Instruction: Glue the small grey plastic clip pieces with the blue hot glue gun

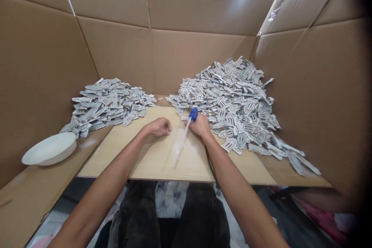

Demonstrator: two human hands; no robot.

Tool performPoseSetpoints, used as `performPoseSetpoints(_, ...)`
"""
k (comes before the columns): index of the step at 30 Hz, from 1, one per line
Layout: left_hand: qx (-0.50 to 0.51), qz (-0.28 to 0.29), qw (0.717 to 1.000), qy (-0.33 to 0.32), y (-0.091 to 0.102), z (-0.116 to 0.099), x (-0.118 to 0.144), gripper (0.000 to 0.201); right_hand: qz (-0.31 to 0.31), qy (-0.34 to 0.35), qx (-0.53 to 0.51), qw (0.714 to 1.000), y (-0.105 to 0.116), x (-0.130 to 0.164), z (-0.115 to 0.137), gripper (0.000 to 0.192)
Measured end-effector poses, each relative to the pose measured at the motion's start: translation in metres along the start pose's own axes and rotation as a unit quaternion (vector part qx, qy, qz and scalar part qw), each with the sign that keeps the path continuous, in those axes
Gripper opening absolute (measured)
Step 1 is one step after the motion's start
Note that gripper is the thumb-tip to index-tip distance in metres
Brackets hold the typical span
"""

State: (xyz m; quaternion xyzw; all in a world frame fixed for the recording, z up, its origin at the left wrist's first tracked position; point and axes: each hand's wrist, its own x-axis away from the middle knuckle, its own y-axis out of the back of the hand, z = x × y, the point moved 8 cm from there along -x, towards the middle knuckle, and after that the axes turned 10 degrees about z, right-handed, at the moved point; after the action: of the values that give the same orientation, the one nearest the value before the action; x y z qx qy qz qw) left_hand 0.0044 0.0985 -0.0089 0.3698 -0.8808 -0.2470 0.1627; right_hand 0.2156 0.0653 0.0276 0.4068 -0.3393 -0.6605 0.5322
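Observation:
My right hand is closed around a blue hot glue gun at the near edge of the larger pile. A long translucent glue stick sticks out of its back towards me, smeared by motion. A dark cord runs down beside my right wrist. My left hand rests over the pale board with its fingers curled in; whatever they hold, if anything, is hidden. To the right rises a large heap of grey-white arched cut-out pieces. A smaller heap of similar pieces lies to the left.
Tall cardboard walls enclose the work surface at the back and both sides. A white bowl sits at the left on a cardboard flap. Several loose pieces spill along the right side. My legs are below the board's front edge.

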Motion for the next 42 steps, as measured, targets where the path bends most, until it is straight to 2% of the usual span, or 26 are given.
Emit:
performPoseSetpoints(4,0.137,-0.046,0.988,-0.057,-0.005,-0.011,0.006,0.029,0.017,-0.013,0.037,0.999,-0.008,-0.001,0.002,0.037)
performPoseSetpoints(7,0.185,-0.111,0.975,-0.060,0.002,-0.013,0.012,0.032,-0.009,0.032,0.044,0.998,-0.005,-0.001,0.009,0.035)
performPoseSetpoints(9,0.184,-0.164,0.968,-0.046,0.010,-0.009,0.016,0.032,-0.010,0.085,0.052,0.995,-0.007,-0.002,0.017,0.030)
performPoseSetpoints(11,0.155,-0.210,0.965,-0.039,0.017,-0.004,0.019,0.029,0.017,0.119,0.056,0.991,-0.014,-0.004,0.023,0.024)
performPoseSetpoints(13,0.122,-0.226,0.965,-0.045,0.018,-0.001,0.018,0.026,0.039,0.117,0.058,0.991,-0.019,-0.007,0.024,0.021)
performPoseSetpoints(15,0.109,-0.218,0.969,-0.047,0.014,0.002,0.014,0.026,0.023,0.095,0.045,0.994,-0.016,-0.009,0.023,0.021)
performPoseSetpoints(17,0.126,-0.219,0.967,-0.041,0.012,0.005,0.012,0.032,-0.020,0.088,-0.016,0.996,-0.008,-0.007,0.024,0.017)
performPoseSetpoints(19,0.167,-0.224,0.960,-0.033,0.010,0.005,0.011,0.044,-0.050,0.104,-0.137,0.984,-0.002,-0.004,0.027,0.012)
performPoseSetpoints(21,0.206,-0.204,0.956,-0.037,0.006,0.000,0.011,0.052,-0.029,0.128,-0.271,0.954,-0.006,-0.001,0.032,0.017)
performPoseSetpoints(22,0.215,-0.186,0.958,-0.043,0.004,-0.004,0.010,0.049,-0.004,0.137,-0.317,0.938,-0.011,-0.001,0.035,0.020)
performPoseSetpoints(24,0.211,-0.164,0.962,-0.054,0.004,-0.010,0.012,0.039,0.038,0.149,-0.348,0.925,-0.019,0.001,0.042,0.024)
performPoseSetpoints(26,0.198,-0.199,0.959,-0.042,0.014,-0.009,0.017,0.032,0.059,0.160,-0.313,0.934,-0.023,0.005,0.047,0.026)
performPoseSetpoints(30,0.220,-0.326,0.919,0.022,0.039,0.010,0.032,0.020,0.133,0.182,-0.144,0.964,-0.036,0.016,0.057,0.025)
performPoseSetpoints(32,0.240,-0.346,0.906,0.032,0.043,0.016,0.033,0.015,0.162,0.178,-0.072,0.968,-0.043,0.020,0.060,0.024)
performPoseSetpoints(34,0.255,-0.348,0.902,0.034,0.043,0.018,0.032,0.012,0.165,0.173,-0.055,0.969,-0.044,0.022,0.062,0.024)
performPoseSetpoints(36,0.266,-0.337,0.902,0.040,0.039,0.019,0.030,0.013,0.153,0.178,-0.084,0.968,-0.039,0.022,0.062,0.021)
performPoseSetpoints(39,0.261,-0.302,0.915,0.048,0.030,0.015,0.026,0.015,0.136,0.185,-0.171,0.958,-0.029,0.020,0.060,0.013)
performPoseSetpoints(42,0.237,-0.250,0.938,0.041,0.021,0.007,0.022,0.017,0.111,0.177,-0.263,0.942,-0.017,0.019,0.054,0.012)
